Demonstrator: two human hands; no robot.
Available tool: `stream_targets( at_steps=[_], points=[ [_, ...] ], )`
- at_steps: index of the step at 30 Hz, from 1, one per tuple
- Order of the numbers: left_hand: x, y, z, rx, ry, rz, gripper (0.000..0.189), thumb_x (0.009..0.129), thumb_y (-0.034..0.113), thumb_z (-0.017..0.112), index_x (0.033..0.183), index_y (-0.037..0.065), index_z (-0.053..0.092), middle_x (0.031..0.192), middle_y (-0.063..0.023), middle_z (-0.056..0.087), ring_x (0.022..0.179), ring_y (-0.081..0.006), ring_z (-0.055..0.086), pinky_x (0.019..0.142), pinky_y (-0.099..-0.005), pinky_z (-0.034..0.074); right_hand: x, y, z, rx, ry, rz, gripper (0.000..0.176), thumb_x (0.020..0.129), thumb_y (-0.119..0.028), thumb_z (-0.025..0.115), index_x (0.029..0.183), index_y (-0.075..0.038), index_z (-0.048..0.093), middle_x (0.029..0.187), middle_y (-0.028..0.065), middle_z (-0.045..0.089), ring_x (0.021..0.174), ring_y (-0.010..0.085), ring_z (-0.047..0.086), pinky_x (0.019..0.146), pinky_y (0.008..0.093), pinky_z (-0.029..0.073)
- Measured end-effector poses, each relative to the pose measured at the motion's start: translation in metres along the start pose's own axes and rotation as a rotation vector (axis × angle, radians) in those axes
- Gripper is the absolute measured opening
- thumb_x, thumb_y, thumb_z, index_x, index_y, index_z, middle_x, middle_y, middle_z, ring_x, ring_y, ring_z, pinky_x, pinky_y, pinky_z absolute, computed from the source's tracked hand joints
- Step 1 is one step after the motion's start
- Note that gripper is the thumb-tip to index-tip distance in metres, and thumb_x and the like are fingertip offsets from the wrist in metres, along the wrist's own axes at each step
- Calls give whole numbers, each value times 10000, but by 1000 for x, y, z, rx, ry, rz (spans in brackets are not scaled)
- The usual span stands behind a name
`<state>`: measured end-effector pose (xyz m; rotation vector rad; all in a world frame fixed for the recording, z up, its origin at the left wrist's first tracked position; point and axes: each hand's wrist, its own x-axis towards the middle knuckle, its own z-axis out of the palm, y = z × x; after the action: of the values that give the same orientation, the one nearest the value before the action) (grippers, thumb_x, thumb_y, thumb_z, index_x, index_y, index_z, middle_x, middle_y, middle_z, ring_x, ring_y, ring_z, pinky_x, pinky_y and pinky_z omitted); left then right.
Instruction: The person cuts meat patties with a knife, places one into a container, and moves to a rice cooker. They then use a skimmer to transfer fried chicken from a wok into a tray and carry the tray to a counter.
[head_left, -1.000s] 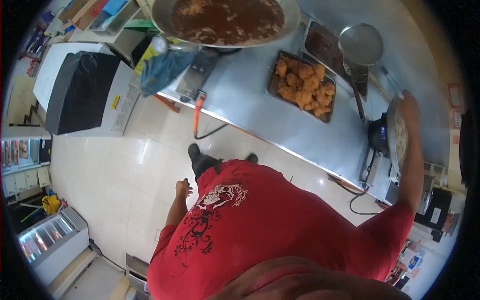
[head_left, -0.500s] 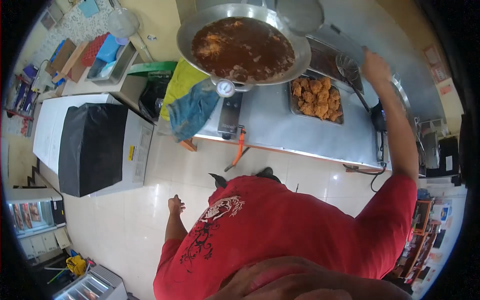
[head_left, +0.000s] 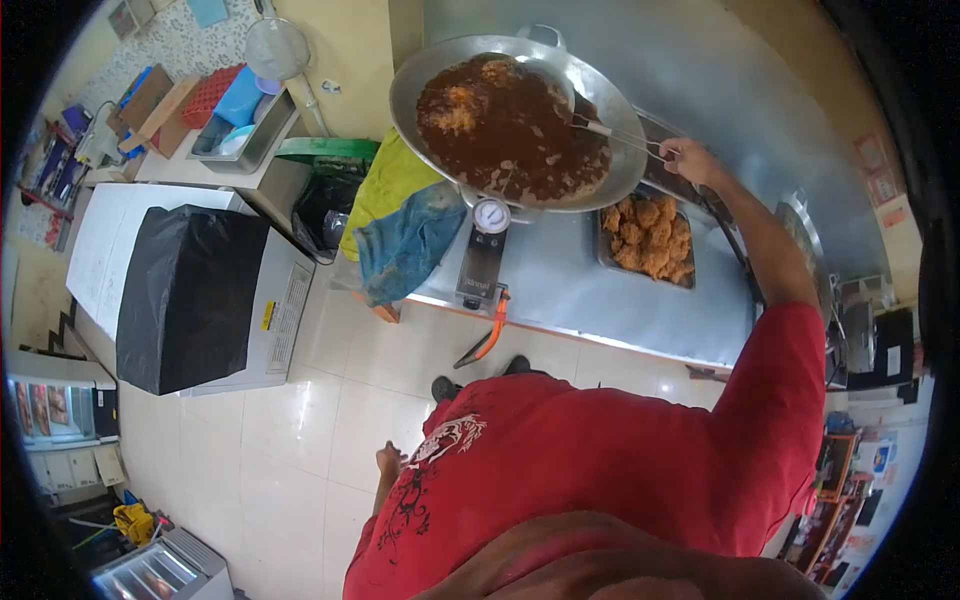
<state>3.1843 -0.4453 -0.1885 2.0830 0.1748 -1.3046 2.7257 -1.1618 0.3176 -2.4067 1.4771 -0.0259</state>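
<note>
My right hand (head_left: 692, 164) is closed around the wire handle of a skimmer (head_left: 612, 131), whose round head is in the back right of a wide metal wok (head_left: 632, 172). Dark brown oil (head_left: 500, 135) fills the wok, with an orange frying piece (head_left: 455, 110) at the left and light foam at the lower right. My left hand (head_left: 389, 459) hangs low beside my body over the floor, fingers loosely apart, holding nothing visible. A round dial thermometer (head_left: 491, 215) sits at the wok's near rim. Browned fried pieces (head_left: 650, 238) fill a metal tray (head_left: 604, 250) right of the wok.
A blue cloth (head_left: 410, 240) and a yellow-green cloth (head_left: 368, 195) hang left of the wok. Below it are a burner (head_left: 481, 268) and an orange hose (head_left: 492, 330). A white appliance (head_left: 270, 320) under black plastic stands left. A green-rimmed bin (head_left: 325, 148) stands behind it.
My right hand has moved left and down toward the wok, and the skimmer head has gone from above the rim into the wok. The view has shifted; my left hand appears lower.
</note>
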Motion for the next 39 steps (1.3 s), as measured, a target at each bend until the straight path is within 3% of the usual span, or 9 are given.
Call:
stream_targets(
  at_steps=[5, 14, 16, 19, 20, 23, 30, 35, 39],
  points=[
    [-1, -31, 15, -212, 21, 16, 520, 955, 395, 478, 832, -99, 586, 702, -188, 640, 593, -330, 691, 439, -430, 543, 12, 5, -5, 157, -183, 77, 143, 845, -5, 655, 954, -50, 575, 766, -12, 517, 729, 109, 489, 652, 301, 422],
    [19, -27, 31, -181, 31, 127, 551, 980, 384, 464, 931, -140, 628, 741, -228, 671, 644, -327, 701, 553, -438, 575, -64, -134, -12, 631, -348, 379, 71, 882, -40, 640, 932, -52, 592, 600, -17, 481, 442, 67, 401, 380, 252, 282],
    [42, -22, 25, -21, 46, -8, 478, 970, 346, 488, 903, -100, 646, 774, -214, 689, 671, -328, 715, 603, -411, 571, -70, -149, 0, 679, -338, 423, 73, 888, -49, 632, 939, -59, 581, 616, -22, 483, 442, 56, 389, 378, 239, 271],
    [66, -15, -7, 999, 18, 571, 417, 955, 338, 511, 878, -50, 643, 776, -195, 694, 662, -330, 716, 624, -389, 572, -68, -149, 30, 772, -288, 363, 58, 890, -48, 618, 930, -55, 577, 634, -19, 492, 449, 54, 390, 384, 238, 277],
    [70, -8, -14, 236, -86, 294, 440, 971, 388, 499, 864, -21, 622, 752, -193, 682, 611, -338, 694, 539, -417, 549, -69, -151, 37, 822, -235, 381, 51, 890, -52, 612, 918, -60, 570, 633, -20, 488, 448, 55, 384, 384, 238, 279],
    [70, 29, -36, -87, -3, -28, 500, 990, 443, 462, 888, -24, 610, 720, -184, 665, 540, -318, 657, 434, -422, 490, -79, -155, 47, 825, -87, 314, 45, 891, -55, 611, 891, -62, 567, 636, -16, 496, 439, 54, 377, 380, 240, 277],
    [51, 121, -61, -3, 114, -5, 566, 989, 501, 440, 975, -37, 614, 683, -149, 628, 441, -240, 576, 348, -338, 364, -123, -167, 7, 669, 101, 339, 33, 879, -55, 590, 861, -75, 608, 628, -26, 511, 431, 54, 374, 385, 221, 263],
    [48, 105, -45, 160, -108, -17, 573, 962, 549, 431, 973, 0, 595, 735, -170, 667, 505, -289, 601, 423, -373, 429, -161, -177, -28, 675, -37, 430, 71, 872, -91, 586, 929, -86, 628, 649, -38, 535, 465, 39, 375, 408, 220, 265],
    [83, 53, -20, 311, -296, 119, 539, 983, 492, 421, 974, -11, 613, 762, -183, 685, 499, -289, 616, 419, -384, 443, -159, -162, -13, 604, 174, 380, 133, 873, -101, 606, 997, -61, 633, 657, -34, 547, 449, 31, 354, 389, 210, 231]
  ],
)
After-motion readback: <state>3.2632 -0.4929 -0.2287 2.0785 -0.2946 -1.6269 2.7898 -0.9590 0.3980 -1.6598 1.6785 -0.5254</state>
